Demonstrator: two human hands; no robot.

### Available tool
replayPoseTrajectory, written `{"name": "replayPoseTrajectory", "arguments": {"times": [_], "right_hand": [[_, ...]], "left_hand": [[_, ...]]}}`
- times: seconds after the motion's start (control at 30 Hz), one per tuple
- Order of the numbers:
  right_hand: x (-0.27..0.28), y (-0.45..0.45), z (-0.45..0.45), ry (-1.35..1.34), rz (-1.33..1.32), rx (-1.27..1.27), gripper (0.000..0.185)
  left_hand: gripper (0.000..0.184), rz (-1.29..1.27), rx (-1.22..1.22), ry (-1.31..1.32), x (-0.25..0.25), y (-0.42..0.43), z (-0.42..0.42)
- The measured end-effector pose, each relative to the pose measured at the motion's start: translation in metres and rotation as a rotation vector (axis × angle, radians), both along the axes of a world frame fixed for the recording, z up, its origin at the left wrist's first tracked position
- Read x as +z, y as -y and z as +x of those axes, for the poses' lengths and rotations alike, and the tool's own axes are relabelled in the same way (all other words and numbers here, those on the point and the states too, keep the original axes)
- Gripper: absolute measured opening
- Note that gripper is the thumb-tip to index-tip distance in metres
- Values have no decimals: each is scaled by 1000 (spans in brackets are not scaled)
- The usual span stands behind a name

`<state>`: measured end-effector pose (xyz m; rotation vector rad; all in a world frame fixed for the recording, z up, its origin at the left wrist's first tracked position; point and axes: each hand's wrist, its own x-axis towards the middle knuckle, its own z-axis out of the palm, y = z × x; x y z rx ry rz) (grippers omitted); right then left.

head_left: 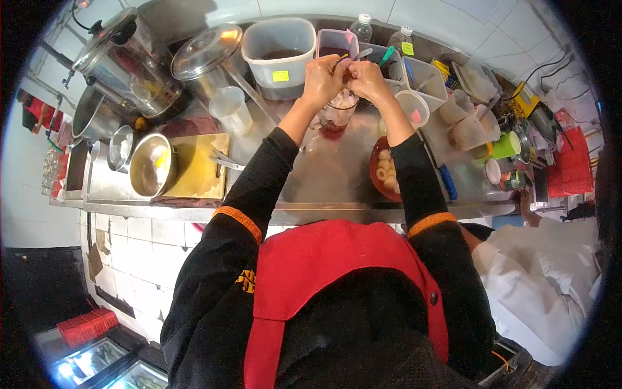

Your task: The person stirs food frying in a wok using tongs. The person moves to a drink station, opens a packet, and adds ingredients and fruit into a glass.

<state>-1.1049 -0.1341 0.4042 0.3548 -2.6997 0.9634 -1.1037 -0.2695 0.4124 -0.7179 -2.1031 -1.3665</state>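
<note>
My left hand [322, 81] and my right hand [367, 80] meet above a clear glass [335, 117]. Both sets of fingers are closed and pinched together; whatever small thing is between them is too small to name. Pale chunks, perhaps ice, fill the top of the glass, with dark red liquid lower down. Under my right forearm, a red-brown bowl [376, 170] holds several round whitish fruits [387, 174], partly hidden by the sleeve. Close to my right wrist stands a white plastic cup [413, 107].
Behind my hands stand a large plastic tub [280, 55] and a lidded steel pot [208, 55]. Leftward are a yellow cutting board [199, 170] with tongs [227, 160], and a steel bowl [153, 166]. A blue-handled tool [447, 181] lies rightward. Someone in white [541, 279] is close on my right.
</note>
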Motion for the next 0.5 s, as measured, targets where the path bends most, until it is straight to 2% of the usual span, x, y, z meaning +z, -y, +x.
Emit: {"name": "replayPoseTrajectory", "arguments": {"times": [0.17,0.23,0.33,0.4,0.5], "right_hand": [[-9,1,-3,-149,-66,69,19],[12,1,10,-132,49,81,25],[24,-1,13,-31,102,11,24],[20,-2,10,-87,119,45,25],[16,-3,9,-21,139,40,24]], "left_hand": [[25,7,43,87,2,4,3],[32,117,-72,271,10,8,8],[28,30,-193,275,15,15,9],[28,0,-180,253,12,15,6],[28,-12,-150,232,9,13,4]]}}
